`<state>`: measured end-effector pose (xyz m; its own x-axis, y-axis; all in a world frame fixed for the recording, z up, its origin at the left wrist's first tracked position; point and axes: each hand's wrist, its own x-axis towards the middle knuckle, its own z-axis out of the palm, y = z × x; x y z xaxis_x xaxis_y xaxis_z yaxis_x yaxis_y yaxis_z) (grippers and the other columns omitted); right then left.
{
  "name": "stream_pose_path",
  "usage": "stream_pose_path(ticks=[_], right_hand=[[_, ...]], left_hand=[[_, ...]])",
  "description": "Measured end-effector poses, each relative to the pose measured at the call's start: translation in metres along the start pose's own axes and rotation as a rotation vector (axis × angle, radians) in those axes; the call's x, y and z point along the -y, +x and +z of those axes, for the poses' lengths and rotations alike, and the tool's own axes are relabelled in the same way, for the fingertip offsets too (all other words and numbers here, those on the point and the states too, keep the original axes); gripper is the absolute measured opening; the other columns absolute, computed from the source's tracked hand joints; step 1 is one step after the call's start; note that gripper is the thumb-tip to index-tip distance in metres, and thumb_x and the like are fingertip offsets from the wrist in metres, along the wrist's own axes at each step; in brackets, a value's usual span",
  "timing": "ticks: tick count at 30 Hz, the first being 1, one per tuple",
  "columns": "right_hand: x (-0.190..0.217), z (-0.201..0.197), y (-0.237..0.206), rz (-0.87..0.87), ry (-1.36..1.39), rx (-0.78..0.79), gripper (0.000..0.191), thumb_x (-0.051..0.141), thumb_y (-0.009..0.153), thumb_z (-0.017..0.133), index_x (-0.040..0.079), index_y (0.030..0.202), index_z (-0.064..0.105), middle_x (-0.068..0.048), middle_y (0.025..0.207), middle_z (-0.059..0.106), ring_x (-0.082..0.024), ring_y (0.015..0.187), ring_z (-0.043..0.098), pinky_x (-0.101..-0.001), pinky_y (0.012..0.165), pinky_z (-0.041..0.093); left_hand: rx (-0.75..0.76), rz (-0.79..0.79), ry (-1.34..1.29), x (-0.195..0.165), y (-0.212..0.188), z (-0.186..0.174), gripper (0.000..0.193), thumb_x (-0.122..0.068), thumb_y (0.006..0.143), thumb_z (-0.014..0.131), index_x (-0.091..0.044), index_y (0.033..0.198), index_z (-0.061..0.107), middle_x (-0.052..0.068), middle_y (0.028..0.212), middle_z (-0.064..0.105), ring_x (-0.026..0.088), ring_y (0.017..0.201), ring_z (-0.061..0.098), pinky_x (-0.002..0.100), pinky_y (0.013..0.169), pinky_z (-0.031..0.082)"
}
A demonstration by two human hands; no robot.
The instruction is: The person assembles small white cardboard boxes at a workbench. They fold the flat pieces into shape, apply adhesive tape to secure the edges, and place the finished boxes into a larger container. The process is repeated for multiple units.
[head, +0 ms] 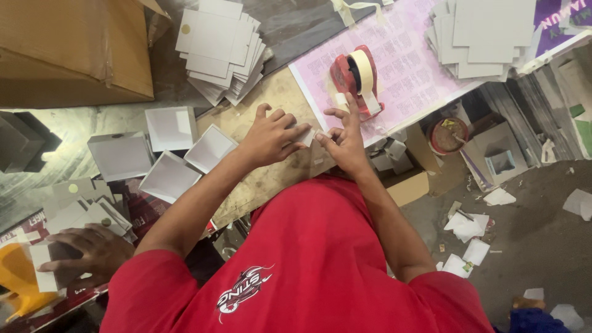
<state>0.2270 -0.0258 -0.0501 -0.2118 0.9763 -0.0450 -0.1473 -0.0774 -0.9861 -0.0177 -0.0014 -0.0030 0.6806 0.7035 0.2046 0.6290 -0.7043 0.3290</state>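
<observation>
My left hand (271, 137) and my right hand (345, 140) meet over a worn brown board (271, 98). Between them they pinch a small white card piece (306, 137). My left fingers are curled on its left side. My right thumb and middle fingers touch its right side, and the index finger points up toward a red tape dispenser (356, 77) with a cream tape roll, just above. A short bit of tape (340, 98) hangs by that finger. The dispenser stands on a pink printed sheet (407, 61).
Several open white box trays (169, 126) lie left of my hands. Stacks of grey-white cards sit at top centre (219, 49) and top right (484, 34). A brown carton (74, 49) fills the top left. Another person's hand (86, 253) holds white card at lower left. Paper scraps (468, 228) litter the floor.
</observation>
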Motion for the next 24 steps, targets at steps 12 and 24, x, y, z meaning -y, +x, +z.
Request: stream_pose_path(ticks=[12, 24], right_hand=[[-0.008, 0.012, -0.001, 0.005, 0.010, 0.017, 0.107, -0.010, 0.092, 0.071, 0.019, 0.167, 0.002, -0.016, 0.142, 0.049, -0.005, 0.079, 0.061, -0.0199, 0.068, 0.052], [-0.028, 0.029, 0.004, 0.053, -0.186, -0.105, 0.097, -0.003, 0.088, 0.080, 0.012, 0.165, 0.023, -0.012, 0.123, 0.061, -0.006, 0.087, 0.058, -0.0217, 0.066, 0.049]], left_hand=[[-0.001, -0.009, -0.012, 0.000, -0.002, 0.001, 0.045, -0.048, 0.094, 0.069, -0.020, 0.129, 0.070, 0.002, 0.100, 0.061, 0.023, 0.101, 0.056, 0.056, 0.096, 0.034], [0.021, -0.036, -0.019, 0.000, 0.000, 0.000, 0.048, -0.042, 0.088, 0.074, -0.020, 0.130, 0.069, -0.003, 0.102, 0.065, 0.021, 0.100, 0.057, 0.057, 0.096, 0.034]])
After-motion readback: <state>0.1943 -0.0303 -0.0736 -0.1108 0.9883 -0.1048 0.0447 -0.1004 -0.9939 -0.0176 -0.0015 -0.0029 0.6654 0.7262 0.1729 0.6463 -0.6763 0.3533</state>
